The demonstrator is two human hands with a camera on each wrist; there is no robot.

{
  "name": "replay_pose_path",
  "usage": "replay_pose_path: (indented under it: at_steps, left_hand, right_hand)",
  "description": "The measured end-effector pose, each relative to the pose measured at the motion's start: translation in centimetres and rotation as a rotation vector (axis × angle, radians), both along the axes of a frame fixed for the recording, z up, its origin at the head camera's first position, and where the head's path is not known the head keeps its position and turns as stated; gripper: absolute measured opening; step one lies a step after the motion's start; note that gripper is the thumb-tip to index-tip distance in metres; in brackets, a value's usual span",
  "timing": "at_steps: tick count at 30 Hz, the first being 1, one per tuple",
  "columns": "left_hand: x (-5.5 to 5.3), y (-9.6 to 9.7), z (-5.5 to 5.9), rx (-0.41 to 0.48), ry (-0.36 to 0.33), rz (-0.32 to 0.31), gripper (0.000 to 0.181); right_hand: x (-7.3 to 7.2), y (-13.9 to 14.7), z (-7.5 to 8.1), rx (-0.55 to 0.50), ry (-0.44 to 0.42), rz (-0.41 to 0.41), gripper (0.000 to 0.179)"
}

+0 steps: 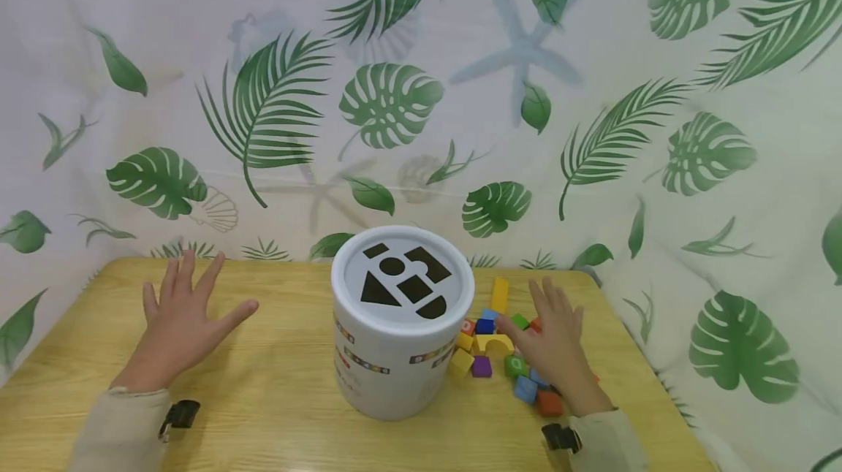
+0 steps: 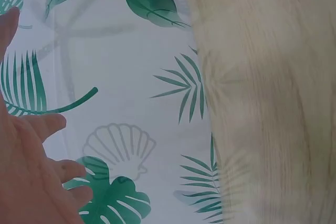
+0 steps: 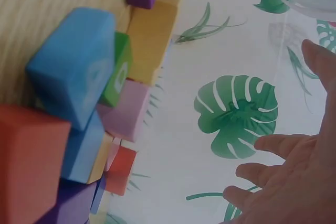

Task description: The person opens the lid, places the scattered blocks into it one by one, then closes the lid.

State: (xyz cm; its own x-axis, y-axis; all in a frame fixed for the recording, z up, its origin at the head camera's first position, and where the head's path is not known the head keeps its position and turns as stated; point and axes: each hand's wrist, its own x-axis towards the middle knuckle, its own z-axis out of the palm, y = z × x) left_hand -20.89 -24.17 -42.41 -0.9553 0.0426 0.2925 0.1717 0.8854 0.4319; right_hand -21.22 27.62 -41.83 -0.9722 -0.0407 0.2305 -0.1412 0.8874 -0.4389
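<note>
My left hand (image 1: 180,322) has its fingers spread above the left side of the table and holds nothing. In the left wrist view its fingers (image 2: 50,127) stretch out with only table and cloth beyond. The right hand (image 1: 551,337), also spread and holding nothing, hovers over a pile of coloured blocks, hiding part of it. Among them are a purple block (image 1: 482,367), a yellow arch block (image 1: 493,344), a red block (image 1: 549,404) and a blue block (image 3: 73,64). Between the hands stands a white bucket (image 1: 388,377), its lid (image 1: 349,275) cut with several shaped holes.
A wood-grain table (image 1: 276,377) carries everything. Behind it and at the right hangs a white cloth (image 1: 421,165) printed with green leaves. One long yellow block (image 1: 500,295) lies at the back of the pile, just right of the bucket.
</note>
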Motion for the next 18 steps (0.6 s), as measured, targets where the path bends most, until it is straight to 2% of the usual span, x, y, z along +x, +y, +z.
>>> replay_pose_path:
  at_steps: [8, 18]
  left_hand:
    - [0.6, 0.7, 0.6, 0.04, 0.002, -0.04, 0.091]
    - [0.5, 1.7, 0.7, 0.122, 0.023, -0.111, 0.085]
  right_hand:
    - [0.2, 0.0, 0.4, -0.102, -0.036, 0.046, 0.093]
    - [0.5, -0.1, 0.6, -0.283, -0.116, 0.079, 0.081]
